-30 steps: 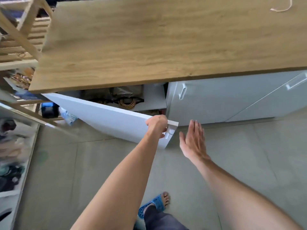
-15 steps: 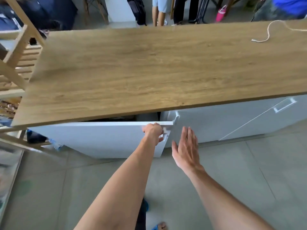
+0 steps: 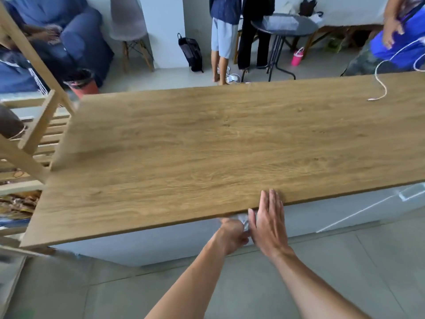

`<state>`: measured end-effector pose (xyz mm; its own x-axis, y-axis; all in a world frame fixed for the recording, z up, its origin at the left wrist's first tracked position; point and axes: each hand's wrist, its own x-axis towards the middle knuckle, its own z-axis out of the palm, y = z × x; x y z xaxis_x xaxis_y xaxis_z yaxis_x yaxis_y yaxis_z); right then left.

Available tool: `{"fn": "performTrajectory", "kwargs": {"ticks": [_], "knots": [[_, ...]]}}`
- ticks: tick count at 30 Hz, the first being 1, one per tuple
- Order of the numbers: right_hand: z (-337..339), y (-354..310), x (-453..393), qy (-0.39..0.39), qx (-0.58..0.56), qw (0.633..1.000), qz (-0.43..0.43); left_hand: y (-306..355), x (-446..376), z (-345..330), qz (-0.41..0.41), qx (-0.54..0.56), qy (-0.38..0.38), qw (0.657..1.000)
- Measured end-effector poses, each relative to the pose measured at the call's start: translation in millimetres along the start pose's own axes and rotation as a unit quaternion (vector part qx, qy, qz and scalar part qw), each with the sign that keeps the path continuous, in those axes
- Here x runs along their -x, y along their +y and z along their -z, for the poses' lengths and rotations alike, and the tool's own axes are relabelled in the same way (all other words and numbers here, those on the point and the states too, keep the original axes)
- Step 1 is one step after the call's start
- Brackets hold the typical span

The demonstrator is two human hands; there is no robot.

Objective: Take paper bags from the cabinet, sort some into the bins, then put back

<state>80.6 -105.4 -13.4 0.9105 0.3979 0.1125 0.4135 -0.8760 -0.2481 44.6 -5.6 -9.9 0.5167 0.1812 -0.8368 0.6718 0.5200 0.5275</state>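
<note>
A: Paper bags: none in view, presumably inside the cabinet [image 3: 161, 245]. Left hand [image 3: 232, 233] curled on the door handle [image 3: 245, 221], door nearly flush.

B: Right hand [image 3: 268, 229]?

A: Fingers straight, holding nothing, beside the handle under the surface [image 3: 218, 146] edge. Looks like put-back closing; next, press door flush.

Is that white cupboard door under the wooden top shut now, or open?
Shut, or very nearly. The cabinet door lies flat under the wooden top, no interior showing. The left hand grips its handle; whether it is fully seated is hidden.
</note>
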Motion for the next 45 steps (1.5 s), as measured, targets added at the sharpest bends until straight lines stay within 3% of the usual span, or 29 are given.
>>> {"fn": "performTrajectory", "kwargs": {"ticks": [4, 8, 11, 13, 14, 16, 18, 21, 23, 26, 33, 45], "knots": [[-5.5, -28.9, -23.6, -0.029, -0.006, 1.0, 0.002, 15.1, 13.0, 26.3, 0.037, -0.214, -0.041, 0.975], [-11.2, -55.5, -35.8, -0.036, 0.001, 0.999, 0.029, 50.1, 36.6, 71.8, 0.057, -0.317, -0.042, 0.946], [-15.2, -80.7, -46.4, -0.049, -0.007, 0.997, 0.051, 76.6, 47.1, 114.4, 0.033, -0.318, 0.034, 0.947], [-19.0, -94.0, -53.1, -0.058, -0.008, 0.996, 0.072, 82.7, 43.3, 145.0, -0.074, -0.3, 0.141, 0.94], [-22.9, -99.0, -56.9, -0.068, -0.007, 0.994, 0.085, 83.9, 38.9, 160.2, -0.145, -0.319, 0.21, 0.912], [-24.6, -108.1, -62.9, -0.074, -0.004, 0.99, 0.116, 82.3, 24.6, 186.2, -0.272, -0.402, 0.311, 0.817], [-30.2, -116.6, -71.7, -0.071, 0.002, 0.985, 0.158, 78.6, 7.3, 206.1, -0.37, -0.453, 0.31, 0.749], [-37.6, -133.1, -85.8, -0.075, 0.007, 0.981, 0.179, 72.9, -6.0, 221.1, -0.405, -0.524, 0.285, 0.693], [-42.2, -144.8, -93.8, -0.07, 0.005, 0.982, 0.177, 76.1, -11.8, 223.8, -0.401, -0.543, 0.312, 0.669], [-48.9, -159.2, -102.4, -0.064, 0.01, 0.983, 0.172, 93.1, -20.8, 224.5, -0.377, -0.541, 0.367, 0.656], [-64.4, -176.5, -130.8, -0.053, 0.022, 0.985, 0.164, 118.2, -45.1, 231.0, -0.345, -0.588, 0.366, 0.633], [-65.4, -176.6, -142.1, -0.07, 0.037, 0.982, 0.169, 123.6, -47.3, 229.3, -0.329, -0.588, 0.345, 0.653]]}}
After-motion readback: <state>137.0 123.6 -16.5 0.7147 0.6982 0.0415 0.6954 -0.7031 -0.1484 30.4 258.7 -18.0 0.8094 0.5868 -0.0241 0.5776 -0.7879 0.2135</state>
